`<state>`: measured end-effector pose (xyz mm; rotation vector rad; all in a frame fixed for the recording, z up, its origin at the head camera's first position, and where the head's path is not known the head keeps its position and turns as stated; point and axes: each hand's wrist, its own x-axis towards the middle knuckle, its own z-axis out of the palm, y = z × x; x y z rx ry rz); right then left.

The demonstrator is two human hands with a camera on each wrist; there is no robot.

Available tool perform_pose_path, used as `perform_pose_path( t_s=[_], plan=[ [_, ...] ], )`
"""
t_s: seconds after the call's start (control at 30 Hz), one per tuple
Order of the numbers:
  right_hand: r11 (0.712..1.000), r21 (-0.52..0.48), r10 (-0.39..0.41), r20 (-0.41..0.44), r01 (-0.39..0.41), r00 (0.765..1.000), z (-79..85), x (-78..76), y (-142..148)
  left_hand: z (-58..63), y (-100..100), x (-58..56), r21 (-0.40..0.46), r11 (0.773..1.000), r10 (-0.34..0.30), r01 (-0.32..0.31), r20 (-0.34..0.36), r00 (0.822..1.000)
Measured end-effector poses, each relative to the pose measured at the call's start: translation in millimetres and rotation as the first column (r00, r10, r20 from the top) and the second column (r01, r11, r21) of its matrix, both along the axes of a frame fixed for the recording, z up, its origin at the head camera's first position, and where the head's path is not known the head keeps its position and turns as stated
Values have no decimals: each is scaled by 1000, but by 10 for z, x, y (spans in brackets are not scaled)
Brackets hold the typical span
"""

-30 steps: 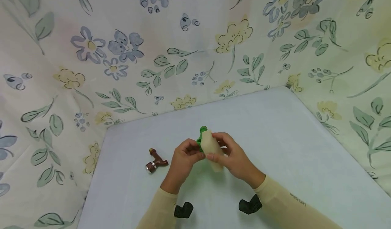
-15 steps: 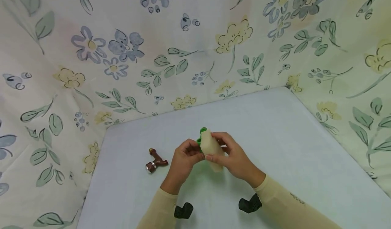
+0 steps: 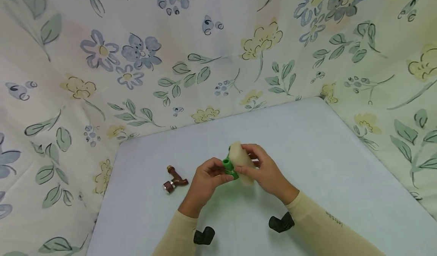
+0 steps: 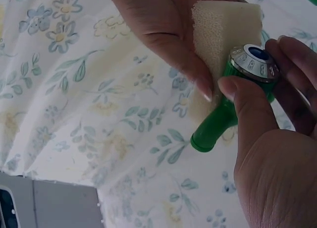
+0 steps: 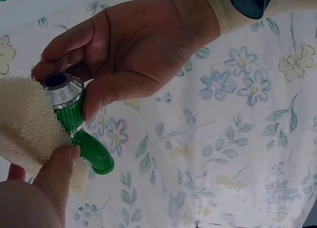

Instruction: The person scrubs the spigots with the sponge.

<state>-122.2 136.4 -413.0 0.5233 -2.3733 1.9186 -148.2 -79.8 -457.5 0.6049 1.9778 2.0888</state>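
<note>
My left hand (image 3: 206, 177) pinches a green plastic tap (image 4: 218, 121) between thumb and fingers, around its ribbed handle with a silver cap (image 4: 253, 63). In the right wrist view, the tap's curved spout (image 5: 97, 153) points down and away from that hand. My right hand (image 3: 268, 172) grips a cream-coloured sponge (image 3: 240, 158), with the thumb on its near side. The sponge lies against the tap and hides part of it in the head view. Both things are held up above the table.
A brown tap (image 3: 176, 179) with a brass-coloured threaded end lies on the white table (image 3: 143, 210), left of my hands. Floral cloth (image 3: 191, 74) hangs behind the table and at its sides. Black mounts (image 3: 205, 236) sit at both wrists.
The green tap has turned in my left hand, so an open end now faces the head camera. My right hand and the sponge have shifted slightly right and farther away. The brown tap stays put.
</note>
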Motion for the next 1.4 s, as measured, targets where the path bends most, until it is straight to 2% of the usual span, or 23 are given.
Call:
perform_pose_path(
  t_s=[0.17, 0.3, 0.43, 0.57, 0.87, 1.1, 1.27, 1.4],
  plan=[
    [1000, 12, -4, -1, 4, 1000, -21, -41, 39, 20, 1, 0, -24, 1000, -4, 4, -6, 1000],
    [998, 12, -66, 32, 66, 997, -81, -97, 73, 32, 1, 5, -22, 1000, -17, 17, -2, 1000],
    [993, 13, -122, 65, 121, 990, -278, -203, 125, 38, 8, 3, -29, 999, -37, 37, -2, 999],
    [993, -4, -121, 79, 121, 990, -404, -237, 132, 18, 13, -14, -34, 999, -32, 31, -11, 999],
    [996, -21, -87, 83, 89, 993, -430, -198, 76, -15, 23, -35, -2, 1000, -9, 9, -35, 999],
    [999, -47, -17, 65, 20, 998, -442, -151, 30, -8, 40, -27, 10, 999, 31, -31, 25, 999],
    [998, -47, 43, 38, -41, 998, -371, -85, -20, -19, 39, -37, 19, 996, 82, -84, 64, 995],
    [995, -55, 85, 3, -84, 996, -239, -9, -48, -41, 32, -57, 15, 993, 114, -115, 71, 991]
  ],
)
